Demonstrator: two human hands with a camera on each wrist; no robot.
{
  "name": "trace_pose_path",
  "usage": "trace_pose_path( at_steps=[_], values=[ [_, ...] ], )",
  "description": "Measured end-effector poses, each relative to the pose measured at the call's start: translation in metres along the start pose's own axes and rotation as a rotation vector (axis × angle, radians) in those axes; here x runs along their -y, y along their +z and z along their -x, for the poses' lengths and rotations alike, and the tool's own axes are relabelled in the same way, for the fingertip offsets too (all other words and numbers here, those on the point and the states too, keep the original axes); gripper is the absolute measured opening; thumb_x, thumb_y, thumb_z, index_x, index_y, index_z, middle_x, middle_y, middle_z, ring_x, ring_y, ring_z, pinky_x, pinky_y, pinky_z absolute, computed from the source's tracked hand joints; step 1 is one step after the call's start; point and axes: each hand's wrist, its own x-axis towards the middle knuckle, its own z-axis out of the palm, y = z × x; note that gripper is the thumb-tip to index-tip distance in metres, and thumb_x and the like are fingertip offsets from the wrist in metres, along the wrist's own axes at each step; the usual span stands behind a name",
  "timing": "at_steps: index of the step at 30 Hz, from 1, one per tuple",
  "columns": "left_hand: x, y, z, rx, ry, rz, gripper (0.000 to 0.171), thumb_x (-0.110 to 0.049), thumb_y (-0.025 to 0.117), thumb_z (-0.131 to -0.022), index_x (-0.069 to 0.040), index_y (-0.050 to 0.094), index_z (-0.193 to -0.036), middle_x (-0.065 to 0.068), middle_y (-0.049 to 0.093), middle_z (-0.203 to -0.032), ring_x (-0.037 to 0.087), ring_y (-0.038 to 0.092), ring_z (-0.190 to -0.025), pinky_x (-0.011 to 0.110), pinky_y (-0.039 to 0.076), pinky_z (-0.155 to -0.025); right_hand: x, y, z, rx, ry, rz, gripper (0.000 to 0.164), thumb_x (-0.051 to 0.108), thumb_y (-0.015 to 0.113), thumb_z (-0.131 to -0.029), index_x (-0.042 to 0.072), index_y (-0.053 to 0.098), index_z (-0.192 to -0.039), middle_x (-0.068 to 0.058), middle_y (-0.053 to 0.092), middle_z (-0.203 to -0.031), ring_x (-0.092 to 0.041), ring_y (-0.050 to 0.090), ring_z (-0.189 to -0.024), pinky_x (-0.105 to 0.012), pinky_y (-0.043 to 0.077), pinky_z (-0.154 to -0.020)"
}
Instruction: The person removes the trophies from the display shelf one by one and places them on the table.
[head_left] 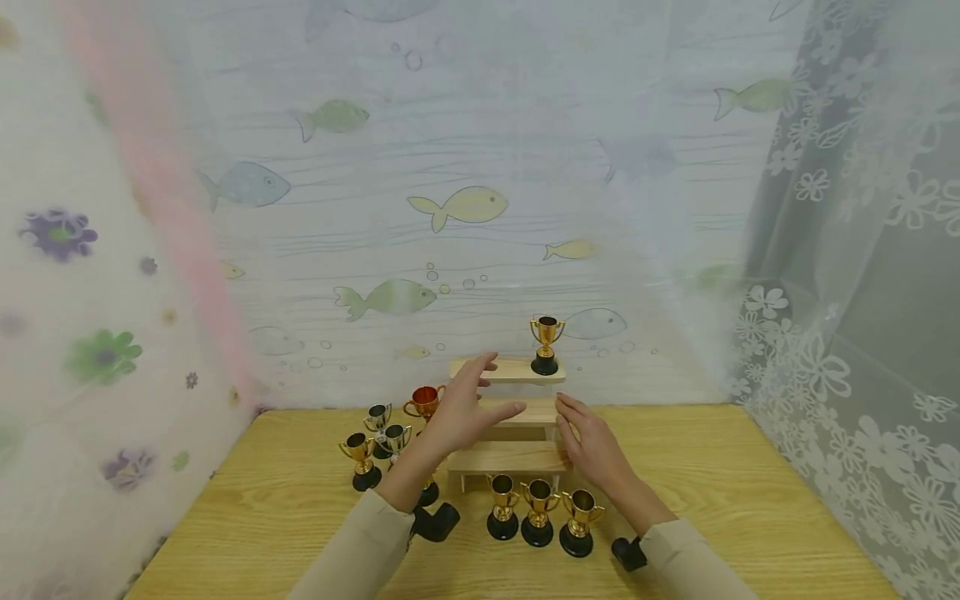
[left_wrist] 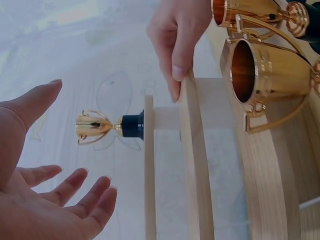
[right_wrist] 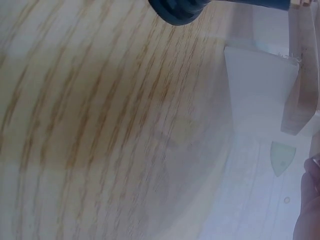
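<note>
A three-tier wooden display stand (head_left: 510, 454) stands on the table. One small gold trophy cup (head_left: 546, 333) with a black base stands at the right of its top tier. My left hand (head_left: 461, 408) hovers in front of the upper tiers, fingers spread, holding nothing. Thumb and fingers of my right hand (head_left: 596, 446) hold the right end of the middle shelf (left_wrist: 195, 150). The right wrist view shows only part of that hand at its right edge. Three gold trophy cups (head_left: 538, 504) stand in a row before the stand.
Left of the stand is a group of trophies: a gold one (head_left: 360, 454), two silver ones (head_left: 377, 417) and a red-bowled one (head_left: 425, 402), partly behind my left arm. A patterned curtain (head_left: 480, 250) hangs behind the wood-grain table (head_left: 247, 500).
</note>
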Motion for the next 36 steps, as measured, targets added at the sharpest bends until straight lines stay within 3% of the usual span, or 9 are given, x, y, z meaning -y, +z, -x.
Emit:
trace_pose_path(
  at_steps=[7, 15, 26, 36],
  values=[
    [-0.002, 0.01, -0.02, 0.027, -0.115, 0.089, 0.09, -0.037, 0.08, -0.089, -0.011, 0.032, -0.16, 0.016, 0.045, -0.152, 0.039, 0.049, -0.134, 0.057, 0.049, -0.1, 0.001, 0.0, 0.001, -0.011, -0.013, 0.013, 0.039, 0.015, 0.052, -0.108, -0.009, 0.057, -0.139, -0.022, 0.052, -0.149, -0.043, 0.05, -0.136, -0.058, 0.043, -0.107],
    [-0.002, 0.025, -0.044, 0.039, -0.14, 0.094, 0.091, -0.033, 0.08, -0.09, -0.004, 0.029, -0.159, 0.019, 0.045, -0.15, 0.042, 0.049, -0.134, 0.056, 0.047, -0.103, 0.003, -0.001, 0.001, -0.013, -0.019, 0.008, 0.038, 0.012, 0.053, -0.107, -0.01, 0.057, -0.139, -0.024, 0.052, -0.148, -0.044, 0.051, -0.135, -0.058, 0.045, -0.105],
    [0.002, 0.045, -0.081, 0.076, -0.196, 0.079, 0.089, -0.036, 0.079, -0.091, -0.004, 0.031, -0.159, 0.021, 0.047, -0.149, 0.039, 0.049, -0.134, 0.054, 0.046, -0.104, 0.002, -0.002, -0.002, 0.014, 0.007, -0.001, 0.04, 0.013, 0.052, -0.108, -0.009, 0.055, -0.141, -0.022, 0.05, -0.15, -0.043, 0.049, -0.137, -0.058, 0.044, -0.106],
    [0.006, 0.056, -0.089, 0.115, -0.219, -0.016, 0.074, -0.038, 0.074, -0.095, 0.001, 0.044, -0.15, 0.023, 0.055, -0.14, 0.039, 0.055, -0.127, 0.052, 0.049, -0.101, 0.0, -0.001, 0.0, 0.023, 0.025, 0.001, 0.04, 0.015, 0.052, -0.108, -0.007, 0.056, -0.141, -0.022, 0.05, -0.151, -0.042, 0.049, -0.138, -0.057, 0.043, -0.108]
  ],
)
